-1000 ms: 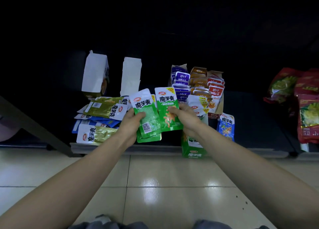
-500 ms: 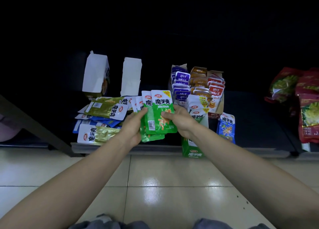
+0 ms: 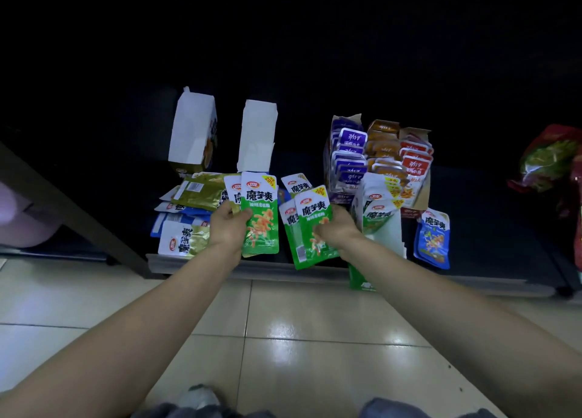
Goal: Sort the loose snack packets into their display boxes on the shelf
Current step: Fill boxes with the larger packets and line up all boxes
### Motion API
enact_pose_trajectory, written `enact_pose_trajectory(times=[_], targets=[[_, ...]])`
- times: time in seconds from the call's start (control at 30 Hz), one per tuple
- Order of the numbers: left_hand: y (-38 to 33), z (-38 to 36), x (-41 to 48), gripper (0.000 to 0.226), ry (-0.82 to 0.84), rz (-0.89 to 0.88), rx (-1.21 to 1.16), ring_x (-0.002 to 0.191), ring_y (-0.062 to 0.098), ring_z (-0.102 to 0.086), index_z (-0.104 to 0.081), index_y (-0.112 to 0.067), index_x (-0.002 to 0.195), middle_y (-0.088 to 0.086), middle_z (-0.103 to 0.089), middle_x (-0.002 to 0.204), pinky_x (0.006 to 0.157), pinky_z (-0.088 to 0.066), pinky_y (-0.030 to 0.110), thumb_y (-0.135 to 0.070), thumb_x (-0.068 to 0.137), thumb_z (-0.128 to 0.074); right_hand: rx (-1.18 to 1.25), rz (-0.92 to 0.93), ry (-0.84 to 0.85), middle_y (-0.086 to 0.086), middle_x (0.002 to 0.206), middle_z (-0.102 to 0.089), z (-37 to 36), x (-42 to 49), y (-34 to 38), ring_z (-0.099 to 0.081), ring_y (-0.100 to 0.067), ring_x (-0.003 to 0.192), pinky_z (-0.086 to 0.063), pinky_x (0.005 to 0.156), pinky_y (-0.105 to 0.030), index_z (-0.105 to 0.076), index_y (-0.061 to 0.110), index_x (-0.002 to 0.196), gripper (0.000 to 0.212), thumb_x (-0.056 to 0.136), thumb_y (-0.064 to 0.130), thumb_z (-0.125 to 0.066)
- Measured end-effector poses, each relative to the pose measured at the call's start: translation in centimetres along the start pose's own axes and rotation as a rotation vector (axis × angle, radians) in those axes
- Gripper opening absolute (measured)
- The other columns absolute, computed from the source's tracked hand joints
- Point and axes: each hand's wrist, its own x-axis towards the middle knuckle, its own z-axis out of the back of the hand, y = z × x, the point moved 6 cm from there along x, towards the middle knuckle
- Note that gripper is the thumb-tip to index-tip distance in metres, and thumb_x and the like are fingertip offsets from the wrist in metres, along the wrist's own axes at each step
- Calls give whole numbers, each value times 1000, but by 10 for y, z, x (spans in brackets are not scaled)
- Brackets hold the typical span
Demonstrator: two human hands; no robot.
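Observation:
My left hand [image 3: 227, 228] grips a small stack of green snack packets [image 3: 260, 219] by their left edge, held upright over the shelf front. My right hand [image 3: 338, 233] grips a second bunch of green packets [image 3: 310, 225], tilted slightly, just right of the first. Right beside that hand stands a green display box [image 3: 379, 228] holding more green packets. Gold packets [image 3: 201, 192] and blue packets [image 3: 179, 219] lie in a loose pile at the left. A loose blue packet [image 3: 432, 239] lies at the right.
Two opened boxes with white flaps [image 3: 192, 130] [image 3: 257, 134] stand at the back left. A display box of purple, orange and red packets [image 3: 381, 159] stands at the back right. Red bags [image 3: 551, 162] sit far right. The shelf edge [image 3: 195, 264] meets the tiled floor [image 3: 283, 339].
The green packets were held together between both hands; now they are split into two bunches, my left hand having moved left and my right hand right.

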Motion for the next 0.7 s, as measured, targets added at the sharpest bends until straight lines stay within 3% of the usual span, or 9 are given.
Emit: enact_pose_trajectory(times=[0.07, 0.17, 0.3, 0.4, 0.43, 0.5, 0.57, 0.63, 0.7], targets=[[2, 2, 0, 60, -27, -8, 8, 128, 28, -48, -38, -8, 145, 8, -48, 143, 110, -37, 50, -12, 92, -64, -84, -17, -2, -13, 120, -60, -9, 0, -5, -58, -28, 108, -50, 91, -36, -47, 7, 129, 42, 89, -4, -56], [9, 3, 5, 65, -58, 13, 0, 135, 29, -41, -32, -7, 149, 8, -39, 150, 113, -33, 47, -11, 92, -64, -136, 32, -61, -15, 118, -60, -6, 0, 1, -59, -28, 98, -47, 78, -32, -46, 5, 129, 34, 96, 1, -50], [12, -2, 8, 50, -62, 34, -12, 116, 22, -50, -46, -5, 136, -2, -49, 125, 108, -39, 48, -7, 90, -66, 176, 139, -153, -11, 126, -58, 3, -1, 14, -57, -27, 107, -46, 90, -34, -38, 6, 139, 40, 101, 13, -45], [9, -7, 3, 14, -37, 34, -6, 98, 26, -62, -60, -13, 96, 4, -64, 106, 100, -46, 46, -5, 88, -68, 501, 96, 4, -3, 141, -51, -7, -3, 19, -47, -25, 130, -31, 114, -47, -35, 11, 145, 48, 100, 17, -50], [8, -10, 1, 16, -22, 26, -18, 97, 30, -64, -60, -17, 87, 7, -67, 102, 98, -48, 49, -3, 87, -68, 563, 58, 75, 2, 139, -49, -13, -4, 19, -43, -21, 133, -24, 117, -46, -35, 10, 144, 49, 99, 16, -52], [6, -16, -2, 16, 26, 22, -19, 101, 33, -66, -63, -15, 91, 11, -70, 106, 95, -50, 52, -2, 85, -69, 572, -23, 216, 4, 140, -45, -26, -7, 16, -37, -18, 135, -17, 119, -46, -29, 9, 146, 62, 94, 18, -61], [5, -24, -6, 15, 99, 19, -41, 96, 30, -68, -64, -13, 96, 11, -71, 105, 87, -55, 47, -3, 86, -69, 536, -65, 307, -5, 150, -42, -37, -7, 8, -38, -24, 138, -21, 118, -53, -29, 13, 148, 76, 84, 20, -69], [2, -26, -7, 3, 125, -16, -36, 81, 26, -67, -64, -10, 91, 9, -71, 94, 76, -56, 38, -8, 89, -66, 496, -43, 285, -11, 137, -54, -34, -8, 10, -52, -26, 126, -36, 112, -48, -39, 8, 136, 55, 89, 9, -66], [-3, -20, -1, 12, 69, -99, 23, 65, 23, -58, -62, -6, 81, 10, -65, 79, 65, -50, 34, -8, 93, -61, 455, -16, 191, -6, 116, -62, -22, -9, 13, -58, -21, 110, -45, 101, -36, -42, 10, 125, 39, 92, 0, -61]])
